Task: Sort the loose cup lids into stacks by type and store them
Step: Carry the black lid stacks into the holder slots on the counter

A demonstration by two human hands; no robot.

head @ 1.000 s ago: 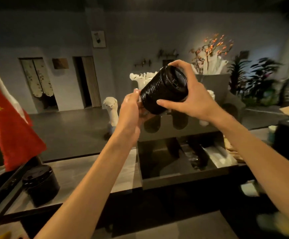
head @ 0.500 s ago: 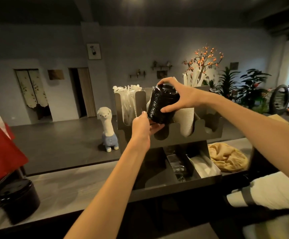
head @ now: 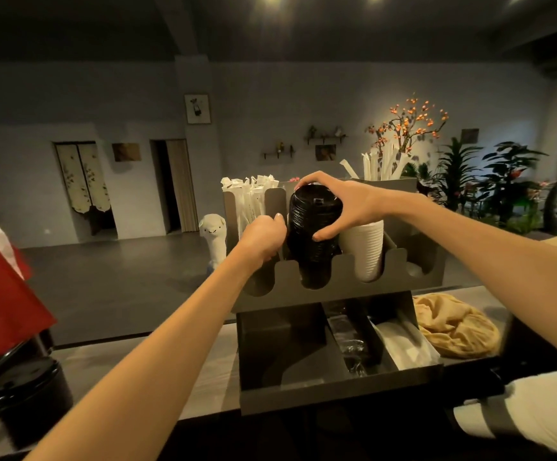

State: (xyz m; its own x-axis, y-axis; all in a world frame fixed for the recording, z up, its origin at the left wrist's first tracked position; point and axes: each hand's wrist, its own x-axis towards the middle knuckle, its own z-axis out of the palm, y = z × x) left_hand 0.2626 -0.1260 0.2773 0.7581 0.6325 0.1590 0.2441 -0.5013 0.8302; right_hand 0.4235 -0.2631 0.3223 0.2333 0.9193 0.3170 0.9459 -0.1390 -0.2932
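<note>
A tall stack of black cup lids point(head: 313, 237) stands in the second slot of the grey metal organizer point(head: 337, 287) on the counter. My right hand point(head: 340, 204) grips the top of this stack, fingers over the top lid and thumb on its side. My left hand point(head: 263, 237) is at the stack's left side, fingers curled against it near the slot divider. A stack of white lids point(head: 365, 251) fills the slot to the right. A second black lid stack point(head: 27, 397) stands at the counter's left end.
Wrapped straws point(head: 250, 201) stand in the organizer's rear left bin, more point(head: 380, 161) at the rear right. Its lower tray point(head: 337, 390) holds clear wrappers and white napkins. A tan cloth point(head: 453, 327) lies to the right, a red flag point(head: 0, 294) at the left.
Both hands lowered the black lid stack from mid-air into the organizer's second slot. The view moved closer to the organizer.
</note>
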